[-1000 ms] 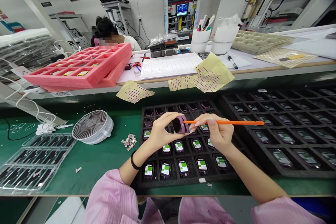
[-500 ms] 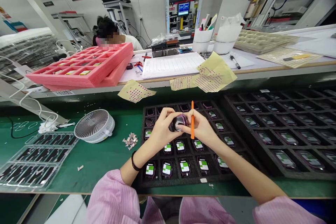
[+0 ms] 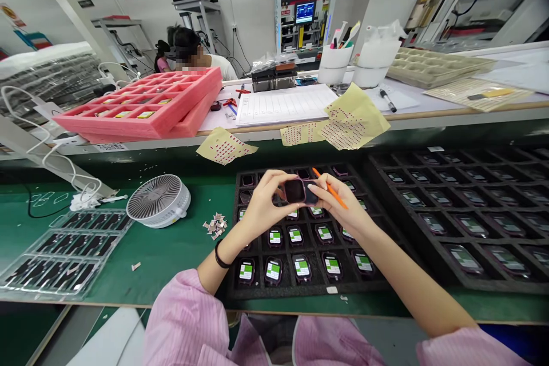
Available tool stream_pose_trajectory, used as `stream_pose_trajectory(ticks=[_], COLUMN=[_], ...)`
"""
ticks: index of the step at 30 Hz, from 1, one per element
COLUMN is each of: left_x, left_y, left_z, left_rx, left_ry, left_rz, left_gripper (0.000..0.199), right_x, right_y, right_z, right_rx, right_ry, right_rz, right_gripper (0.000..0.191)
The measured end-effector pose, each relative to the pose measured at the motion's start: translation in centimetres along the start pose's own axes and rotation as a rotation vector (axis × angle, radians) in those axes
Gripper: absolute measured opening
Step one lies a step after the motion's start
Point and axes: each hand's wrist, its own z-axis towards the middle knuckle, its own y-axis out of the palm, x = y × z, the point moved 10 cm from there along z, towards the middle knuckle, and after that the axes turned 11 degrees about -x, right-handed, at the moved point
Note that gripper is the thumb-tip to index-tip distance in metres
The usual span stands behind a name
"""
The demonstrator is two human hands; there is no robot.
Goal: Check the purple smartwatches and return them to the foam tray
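Observation:
Above the black foam tray, my left hand is closed on the edges of a purple-rimmed smartwatch case, its dark face turned up toward me. My right hand pinches a dark flat piece at the right side of the case; whether the two are joined I cannot tell. An orange stick, like a pry tool, lies slanted across the right hand's fingers. Beneath both hands, several watches with white-and-green screens sit in the tray's compartments.
A second foam tray of watches lies to the right. On the left are a small fan, a pile of small pieces and a clear plastic tray. Pink foam trays and dotted yellow sheets line the shelf; a person sits beyond.
The watch case has turned its face more toward me, and the dark flat piece now shows at its right. The orange stick has swung from upright to a slant.

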Motion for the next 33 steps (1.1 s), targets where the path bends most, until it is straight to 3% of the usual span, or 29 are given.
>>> stream_pose_trajectory(ticks=[3,6,7,10,12,16,20,22,26,33], left_x=[-2.7,-6.5,-8.1,-12.2,-13.4,-13.3,-14.5,-15.0,-15.2,-14.3], left_y=[-0.2,2.6,3.7,6.8,7.5,5.0,1.3,0.0,-0.5,-0.5], left_z=[0.9,2.3,2.5,2.4,2.0,0.6,-3.1,-4.9,-7.3,-8.4], left_rx=[0.008,-0.154,-0.219,-0.397,-0.448,-0.459,-0.665,-0.739,-0.796,-0.771], left_ry=[-0.057,-0.144,-0.200,-0.352,-0.391,-0.435,-0.629,-0.691,-0.725,-0.674], left_rz=[0.043,0.225,0.316,0.492,0.525,0.569,0.638,0.650,0.669,0.681], left_gripper=[0.045,0.043,0.043,0.044,0.044,0.039,0.020,0.027,0.047,0.039], right_x=[0.8,2.7,3.7,6.7,7.8,6.5,4.4,4.8,6.2,7.0], right_y=[-3.3,-7.3,-8.1,-9.2,-9.4,-11.7,-16.4,-18.1,-19.5,-20.9], right_z=[1.4,3.9,4.8,6.6,7.0,5.7,3.6,2.9,2.4,2.4], right_rx=[0.060,0.191,0.206,0.195,0.178,0.229,0.351,0.375,0.377,0.376], right_ry=[-0.006,0.110,0.147,0.229,0.280,0.355,0.490,0.589,0.688,0.690], right_rz=[-0.169,-0.702,-0.758,-0.842,-0.901,-1.046,-1.191,-1.227,-1.240,-1.076], right_gripper=[0.041,0.033,0.030,0.026,0.025,0.015,0.015,0.021,0.029,0.026])
